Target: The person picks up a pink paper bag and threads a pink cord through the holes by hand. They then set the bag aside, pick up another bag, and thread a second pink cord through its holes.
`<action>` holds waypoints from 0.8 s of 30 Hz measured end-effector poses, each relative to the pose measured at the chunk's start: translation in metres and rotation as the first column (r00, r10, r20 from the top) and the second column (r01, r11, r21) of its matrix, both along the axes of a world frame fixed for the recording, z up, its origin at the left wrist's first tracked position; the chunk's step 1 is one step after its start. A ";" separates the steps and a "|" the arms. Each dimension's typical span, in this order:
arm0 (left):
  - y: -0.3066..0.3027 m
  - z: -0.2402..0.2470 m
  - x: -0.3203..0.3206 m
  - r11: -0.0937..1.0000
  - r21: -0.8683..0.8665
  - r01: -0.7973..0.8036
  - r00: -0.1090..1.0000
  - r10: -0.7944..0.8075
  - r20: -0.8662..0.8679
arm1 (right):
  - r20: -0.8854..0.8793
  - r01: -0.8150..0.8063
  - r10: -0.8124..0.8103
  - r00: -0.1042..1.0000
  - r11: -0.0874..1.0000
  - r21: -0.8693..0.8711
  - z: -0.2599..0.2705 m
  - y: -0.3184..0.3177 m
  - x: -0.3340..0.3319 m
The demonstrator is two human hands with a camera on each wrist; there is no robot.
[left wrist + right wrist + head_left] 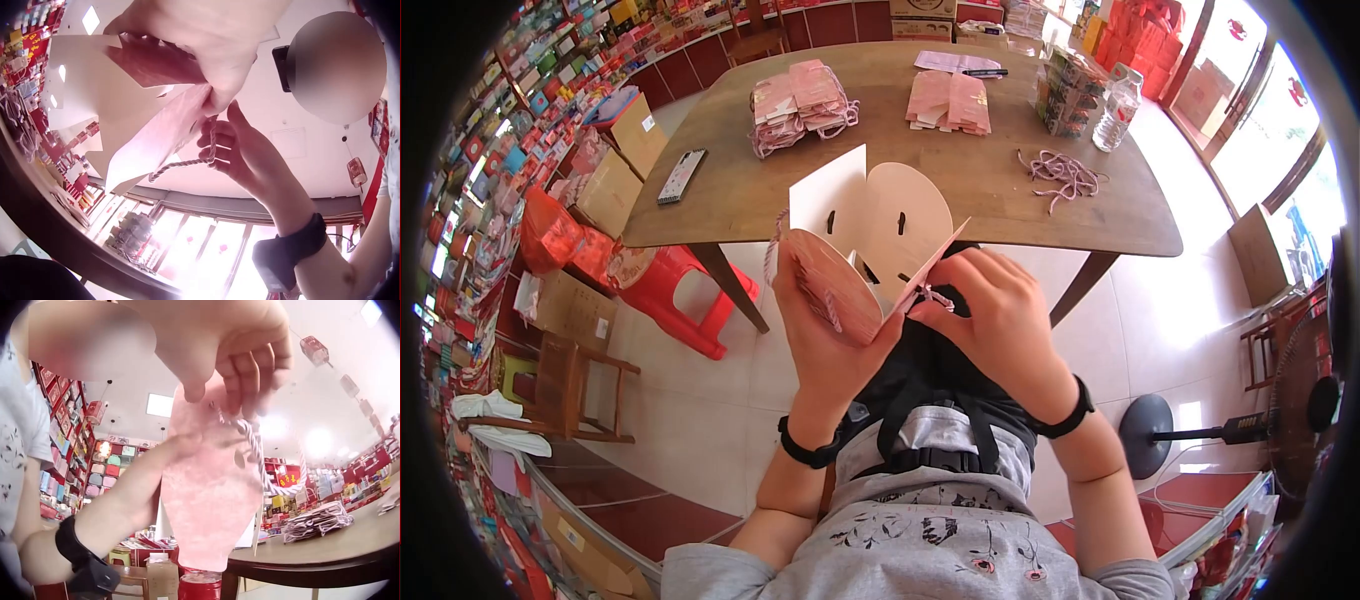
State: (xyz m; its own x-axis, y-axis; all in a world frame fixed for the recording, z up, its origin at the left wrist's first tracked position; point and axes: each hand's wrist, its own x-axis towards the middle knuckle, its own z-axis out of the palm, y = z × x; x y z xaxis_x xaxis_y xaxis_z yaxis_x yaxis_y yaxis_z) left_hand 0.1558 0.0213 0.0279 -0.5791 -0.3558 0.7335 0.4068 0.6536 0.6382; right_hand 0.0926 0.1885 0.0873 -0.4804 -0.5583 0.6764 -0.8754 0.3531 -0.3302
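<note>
A pink paper gift box (912, 200), part folded with its cream inner side and slots facing up, is held over the lap before the table's front edge. My left hand (825, 345) grips its left and near side, fingers behind the pink panel. At the right panel, my right hand (995, 300) pinches a twisted pink-white cord (937, 296) close to where it passes through the card. The right wrist view shows this cord (253, 440) looping out from the pink outer face (212, 494). Another cord (775, 245) hangs at the box's left side.
On the wooden table (880, 145) lie two stacks of flat pink boxes (800, 105), a tangle of cords (1062, 178), a plastic bottle (1118, 110), wrapped packs (1068, 92) and a phone-like slab (683, 176). A red stool (685, 285) stands left, a fan (1290, 405) right.
</note>
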 end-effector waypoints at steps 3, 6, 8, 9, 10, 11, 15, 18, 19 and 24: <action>0.005 -0.002 0.001 1.000 0.012 0.028 0.999 -0.029 0.027 | -0.045 0.005 -0.006 0.999 1.000 -0.028 -0.011 -0.004 -0.002; 0.007 0.000 0.000 0.998 0.019 0.063 0.998 -0.064 0.030 | -0.034 -0.048 0.047 0.998 0.998 -0.043 -0.010 -0.001 0.002; 0.008 0.002 0.000 0.997 0.016 0.082 0.996 -0.082 0.026 | 0.082 -0.154 0.165 0.983 0.979 -0.134 -0.013 0.000 0.003; 0.009 0.004 0.000 0.987 0.056 0.153 0.986 -0.156 0.052 | 0.081 -0.154 0.166 0.983 0.979 -0.134 -0.013 0.001 0.003; 0.010 0.006 0.001 0.970 0.097 0.222 0.970 -0.230 0.076 | 0.129 -0.191 0.211 0.969 0.969 -0.154 -0.012 0.002 0.003; 0.010 0.008 0.002 0.970 0.098 0.222 0.970 -0.230 0.076 | 0.177 -0.226 0.256 0.950 0.958 -0.177 -0.010 0.004 0.003; 0.011 0.005 0.004 0.926 0.175 0.334 0.918 -0.362 0.162 | 0.223 -0.256 0.278 0.934 0.959 -0.121 -0.005 0.008 0.006; 0.014 0.006 0.004 0.883 0.294 0.366 0.888 -0.426 0.175 | 0.253 -0.234 0.258 0.933 0.965 -0.123 -0.001 0.009 0.008; 0.015 0.008 0.004 0.835 0.381 0.398 0.859 -0.484 0.164 | 0.272 -0.234 0.259 0.927 0.965 -0.120 0.001 0.011 0.009; 0.014 0.000 0.003 0.877 0.303 0.372 0.869 -0.444 0.217 | 0.318 -0.235 0.256 0.913 0.966 -0.104 -0.003 0.013 0.008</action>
State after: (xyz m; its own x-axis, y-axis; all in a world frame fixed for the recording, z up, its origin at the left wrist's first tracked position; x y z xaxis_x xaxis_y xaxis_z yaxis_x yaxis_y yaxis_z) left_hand 0.1592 0.0355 0.0282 -0.8744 -0.1888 0.4469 0.3895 0.2761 0.8787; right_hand 0.1001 0.2016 0.0844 -0.5326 -0.6494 0.5428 -0.7721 0.1102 -0.6258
